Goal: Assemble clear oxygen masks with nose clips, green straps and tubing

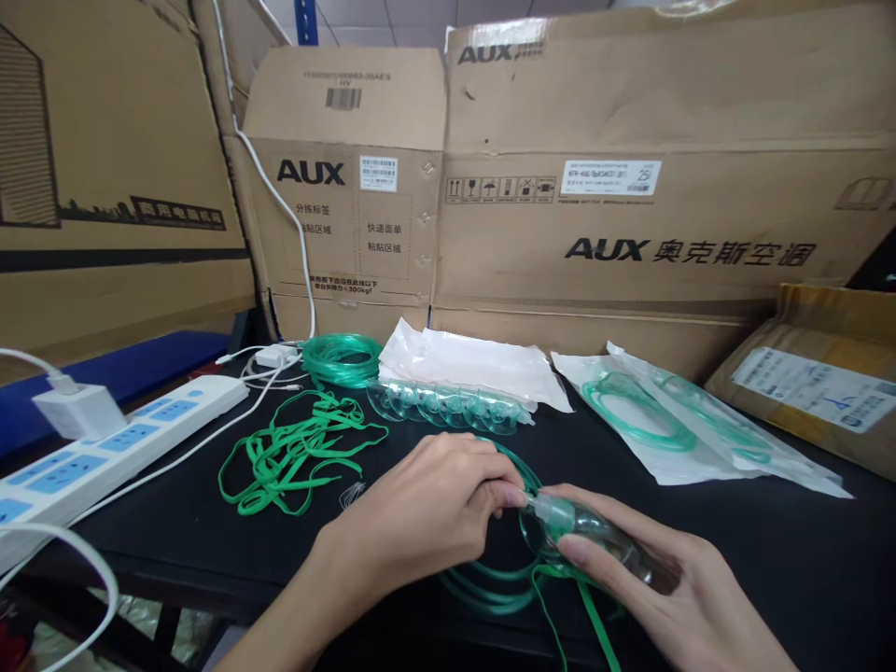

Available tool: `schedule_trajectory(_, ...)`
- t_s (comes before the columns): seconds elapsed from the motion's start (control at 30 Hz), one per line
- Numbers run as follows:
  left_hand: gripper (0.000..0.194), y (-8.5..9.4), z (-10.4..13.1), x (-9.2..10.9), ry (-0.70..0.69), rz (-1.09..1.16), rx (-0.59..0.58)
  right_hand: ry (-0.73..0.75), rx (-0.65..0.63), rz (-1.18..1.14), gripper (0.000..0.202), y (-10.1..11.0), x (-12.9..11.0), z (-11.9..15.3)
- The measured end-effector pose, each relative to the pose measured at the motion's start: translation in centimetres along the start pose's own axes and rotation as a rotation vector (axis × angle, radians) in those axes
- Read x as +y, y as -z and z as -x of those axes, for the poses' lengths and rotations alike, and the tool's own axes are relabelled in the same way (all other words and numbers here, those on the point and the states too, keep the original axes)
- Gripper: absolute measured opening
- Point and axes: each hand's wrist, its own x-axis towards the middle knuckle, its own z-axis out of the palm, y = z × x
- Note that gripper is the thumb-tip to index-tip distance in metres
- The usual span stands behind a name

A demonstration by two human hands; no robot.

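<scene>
My right hand (658, 569) is closed around a clear green-tinted oxygen mask (609, 541), its connector pointing left. With fingers pinched, my left hand (448, 495) grips what looks like the end of the green tubing at that connector; the fingertips cover most of the joint. Coiled green tubing (490, 602) lies on the table below and behind my hands. From the mask a green elastic strap (595, 621) hangs toward the front edge. A tangle of green straps (294, 457) lies left of my left hand, near a small bunch of thin metal strips (351, 493).
Behind my hands stand a row of clear masks (448, 406), a coil of green tubing (343, 359) and white pouches (483, 364). Packed tubing sets (644, 420) lie right. A power strip (119, 448) with white cables is left. Cardboard boxes (630, 224) wall the back.
</scene>
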Motion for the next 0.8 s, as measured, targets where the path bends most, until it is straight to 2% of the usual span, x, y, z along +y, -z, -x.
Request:
schedule_trajectory(0.17,0.021,-0.8,-0.1,-0.1,0.008,-0.032,0.022,0.020,-0.027,-0.021,0.035,0.2,0.5,-0.4)
schedule_trajectory(0.47,0.030,0.0,-0.1,0.4,0.090,0.068,-0.058,0.068,-0.034,-0.040,0.025,-0.7,-0.1,0.0)
schedule_trajectory(0.57,0.032,0.2,0.0,0.5,0.130,0.051,-0.071,0.064,0.007,-0.055,0.026,-1.1,-0.2,0.1)
schedule_trajectory(0.67,0.031,0.7,0.2,0.6,0.114,0.032,-0.037,0.064,0.045,-0.059,0.033,-1.2,0.0,0.0)
schedule_trajectory(0.8,0.020,1.5,0.3,0.6,0.071,0.028,0.000,0.071,0.058,-0.056,0.042,-1.1,0.2,-0.3)
